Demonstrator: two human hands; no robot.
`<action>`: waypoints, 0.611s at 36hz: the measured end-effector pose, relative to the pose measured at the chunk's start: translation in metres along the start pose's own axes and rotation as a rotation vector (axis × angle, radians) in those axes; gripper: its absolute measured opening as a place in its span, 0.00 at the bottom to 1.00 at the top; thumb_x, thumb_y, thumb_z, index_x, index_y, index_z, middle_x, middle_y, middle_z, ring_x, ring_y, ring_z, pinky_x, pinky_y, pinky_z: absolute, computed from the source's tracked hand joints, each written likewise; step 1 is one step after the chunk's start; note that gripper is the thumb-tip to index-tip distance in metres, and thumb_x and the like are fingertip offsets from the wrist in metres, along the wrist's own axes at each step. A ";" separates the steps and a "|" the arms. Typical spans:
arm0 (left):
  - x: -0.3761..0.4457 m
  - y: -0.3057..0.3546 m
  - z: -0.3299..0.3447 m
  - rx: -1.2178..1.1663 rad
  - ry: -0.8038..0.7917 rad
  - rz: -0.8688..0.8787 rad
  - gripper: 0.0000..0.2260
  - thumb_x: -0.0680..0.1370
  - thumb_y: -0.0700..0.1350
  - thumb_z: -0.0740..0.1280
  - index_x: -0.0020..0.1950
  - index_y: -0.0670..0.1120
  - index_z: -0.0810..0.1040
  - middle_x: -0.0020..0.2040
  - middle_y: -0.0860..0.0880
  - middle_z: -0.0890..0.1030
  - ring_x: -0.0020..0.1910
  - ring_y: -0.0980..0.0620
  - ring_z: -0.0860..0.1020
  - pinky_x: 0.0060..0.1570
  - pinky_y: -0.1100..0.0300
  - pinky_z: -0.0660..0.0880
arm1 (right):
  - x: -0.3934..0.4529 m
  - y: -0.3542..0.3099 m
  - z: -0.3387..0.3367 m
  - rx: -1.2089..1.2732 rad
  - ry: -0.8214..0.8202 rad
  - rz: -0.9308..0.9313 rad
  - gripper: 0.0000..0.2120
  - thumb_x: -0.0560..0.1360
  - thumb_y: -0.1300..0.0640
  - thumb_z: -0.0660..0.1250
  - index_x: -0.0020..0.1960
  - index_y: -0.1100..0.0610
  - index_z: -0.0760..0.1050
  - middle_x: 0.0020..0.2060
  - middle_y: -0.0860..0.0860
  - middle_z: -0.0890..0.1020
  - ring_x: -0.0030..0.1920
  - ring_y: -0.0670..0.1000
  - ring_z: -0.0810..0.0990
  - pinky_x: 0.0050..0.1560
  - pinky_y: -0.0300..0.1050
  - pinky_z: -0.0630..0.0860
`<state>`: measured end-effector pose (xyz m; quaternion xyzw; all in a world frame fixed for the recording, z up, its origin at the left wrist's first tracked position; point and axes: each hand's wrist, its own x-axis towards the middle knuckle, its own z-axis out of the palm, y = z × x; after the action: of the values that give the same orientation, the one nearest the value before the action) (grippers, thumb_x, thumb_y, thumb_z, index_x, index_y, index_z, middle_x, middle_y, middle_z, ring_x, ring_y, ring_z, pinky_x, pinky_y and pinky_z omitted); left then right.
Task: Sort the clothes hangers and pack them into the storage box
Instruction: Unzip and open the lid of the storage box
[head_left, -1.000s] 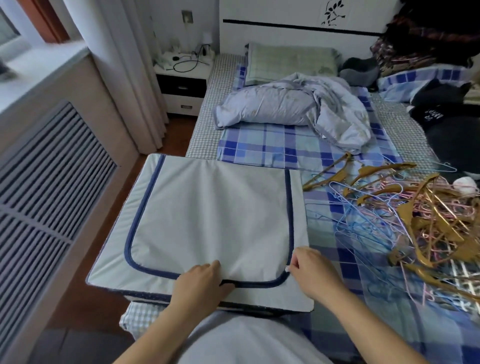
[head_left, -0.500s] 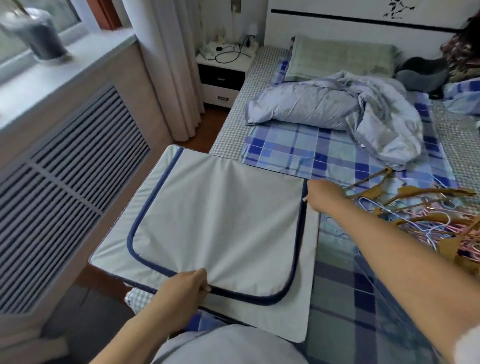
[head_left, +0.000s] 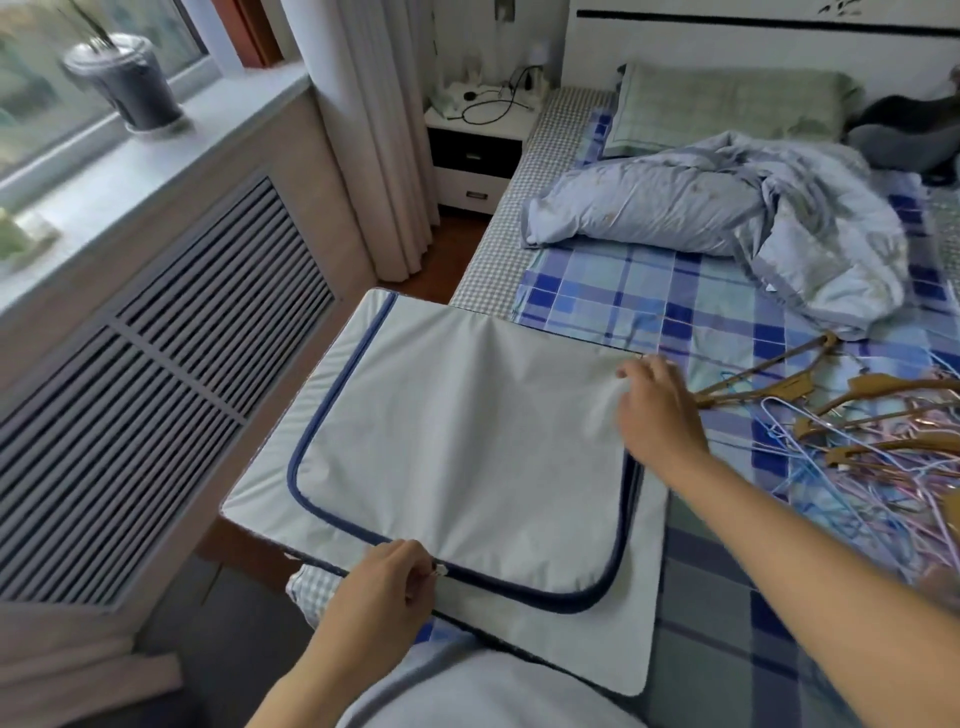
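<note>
The left hand (head_left: 387, 577) was down at the near edge of the storage box (head_left: 457, 467), fingers curled in, thumb and forefinger pinching the small white zipper pull (head_left: 440, 570) on the navy zipper track (head_left: 519, 584). The forearm came up from the bottom of the view, wrist bent slightly toward the track.

Over on the far right corner of the lid, the right hand (head_left: 657, 415) was reaching across with the arm stretched out long from the lower right. Its fingers were bent and bunching the pale lid fabric (head_left: 605, 410) by the corner, lifting it into a small fold; the blur there hid whether a zipper pull was also between the fingertips.

The storage box lay flat on the near left part of the bed (head_left: 727, 623), grey-white with a blue zipper looping round the lid, its left side hanging past the mattress edge. The clothes hangers (head_left: 857, 441) sat in a tangled heap on the plaid sheet just right of the box, brown wooden ones on top of thin blue and pink wire ones, none of them in either hand.
</note>
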<state>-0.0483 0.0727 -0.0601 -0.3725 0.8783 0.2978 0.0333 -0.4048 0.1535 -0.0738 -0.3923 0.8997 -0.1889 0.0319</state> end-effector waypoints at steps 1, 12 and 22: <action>-0.002 0.000 0.001 -0.021 0.033 0.002 0.07 0.79 0.45 0.68 0.41 0.52 0.73 0.39 0.58 0.75 0.42 0.59 0.73 0.42 0.61 0.72 | -0.017 -0.011 0.004 0.083 -0.021 -0.054 0.13 0.76 0.65 0.62 0.59 0.60 0.77 0.57 0.57 0.76 0.60 0.60 0.72 0.60 0.53 0.72; -0.002 0.023 0.004 0.031 0.222 0.055 0.09 0.80 0.43 0.66 0.41 0.50 0.71 0.38 0.56 0.73 0.39 0.54 0.70 0.39 0.58 0.66 | -0.127 -0.120 0.040 0.205 -0.405 -0.609 0.20 0.79 0.41 0.62 0.63 0.52 0.76 0.53 0.49 0.77 0.56 0.50 0.71 0.58 0.46 0.72; 0.014 -0.008 -0.026 0.123 0.098 -0.223 0.07 0.80 0.45 0.61 0.42 0.50 0.67 0.41 0.52 0.75 0.42 0.48 0.74 0.38 0.54 0.69 | -0.127 -0.142 0.032 0.199 -0.624 -0.421 0.03 0.77 0.51 0.66 0.47 0.50 0.74 0.48 0.50 0.80 0.49 0.52 0.77 0.51 0.48 0.74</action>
<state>-0.0485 0.0456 -0.0467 -0.4790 0.8487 0.2195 0.0460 -0.2127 0.1465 -0.0630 -0.6020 0.7237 -0.1492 0.3026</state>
